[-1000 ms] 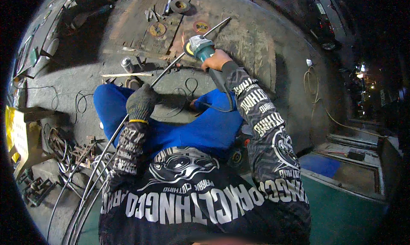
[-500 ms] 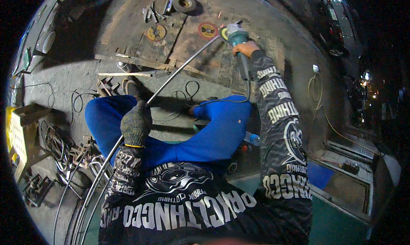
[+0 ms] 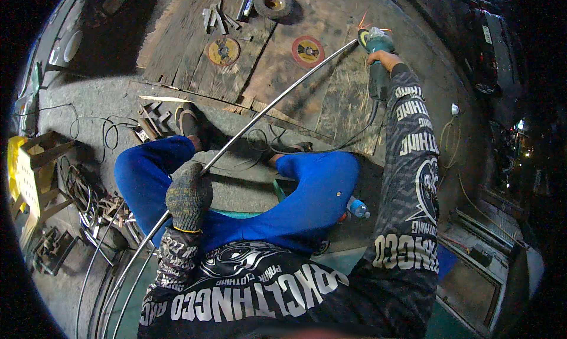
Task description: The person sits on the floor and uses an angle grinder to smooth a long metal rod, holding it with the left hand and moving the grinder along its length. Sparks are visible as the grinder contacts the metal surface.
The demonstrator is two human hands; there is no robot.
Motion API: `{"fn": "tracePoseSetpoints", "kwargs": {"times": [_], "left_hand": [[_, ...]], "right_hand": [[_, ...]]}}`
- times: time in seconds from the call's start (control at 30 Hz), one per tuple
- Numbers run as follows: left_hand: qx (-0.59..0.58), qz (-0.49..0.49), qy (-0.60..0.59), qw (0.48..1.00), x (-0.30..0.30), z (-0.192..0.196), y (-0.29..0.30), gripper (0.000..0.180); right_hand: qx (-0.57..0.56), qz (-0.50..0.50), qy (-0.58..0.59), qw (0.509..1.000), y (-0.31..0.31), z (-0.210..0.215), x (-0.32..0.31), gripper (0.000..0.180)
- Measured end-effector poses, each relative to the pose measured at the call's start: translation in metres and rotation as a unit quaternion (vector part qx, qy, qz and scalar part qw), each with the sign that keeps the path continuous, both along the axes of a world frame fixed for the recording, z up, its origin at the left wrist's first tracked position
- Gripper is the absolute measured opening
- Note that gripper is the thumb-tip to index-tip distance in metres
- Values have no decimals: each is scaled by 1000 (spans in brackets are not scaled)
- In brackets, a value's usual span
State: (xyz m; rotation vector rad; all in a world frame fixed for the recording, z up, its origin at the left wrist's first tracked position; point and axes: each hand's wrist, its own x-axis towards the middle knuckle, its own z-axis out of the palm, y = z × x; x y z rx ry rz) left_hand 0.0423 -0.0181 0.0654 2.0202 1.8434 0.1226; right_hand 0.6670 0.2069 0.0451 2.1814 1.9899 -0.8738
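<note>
My left hand (image 3: 189, 198), in a grey knitted glove, is closed around a long thin metal rod (image 3: 267, 109) above my left thigh. The rod slants up and right to an angle grinder (image 3: 378, 55), and its lower end passes back beside my left forearm. My bare right hand (image 3: 385, 61) grips the grinder's teal and dark body at arm's length. The grinder's disc (image 3: 362, 39) meets the rod's far end, and orange sparks (image 3: 362, 21) fly there. A power cord (image 3: 361, 133) trails from the grinder toward my feet.
Two flat discs, one yellowish (image 3: 224, 52) and one red-rimmed (image 3: 308, 51), lie on wooden boards (image 3: 266, 73). Beyond them are a small wheel (image 3: 273, 4) and several metal pieces (image 3: 217, 18). A plastic bottle (image 3: 358, 208) lies by my right knee; scrap metal (image 3: 106, 215) is piled left.
My right hand and the grinder have shifted right, with the rod's far end. More sparks show at the disc. The view has also shifted slightly.
</note>
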Motion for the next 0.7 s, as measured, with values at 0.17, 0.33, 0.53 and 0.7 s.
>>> {"fn": "tracePoseSetpoints", "kwargs": {"times": [0.17, 0.33, 0.53, 0.7], "left_hand": [[18, -3, -18, 1000, 0, 11, -2, 14], [37, -4, -64, 997, -3, 12, -6, 18], [-39, -15, -26, 999, -10, 1, -11, 23], [-9, -25, -64, 998, -15, -1, -10, 26]], "right_hand": [[-10, -78, 41, 996, -1, 6, -12, 16], [-92, -4, -152, 984, -6, 9, -42, 23], [-42, 92, -142, 985, -64, 23, -125, 34], [-68, -120, -43, 990, -112, 40, -213, 56]]}}
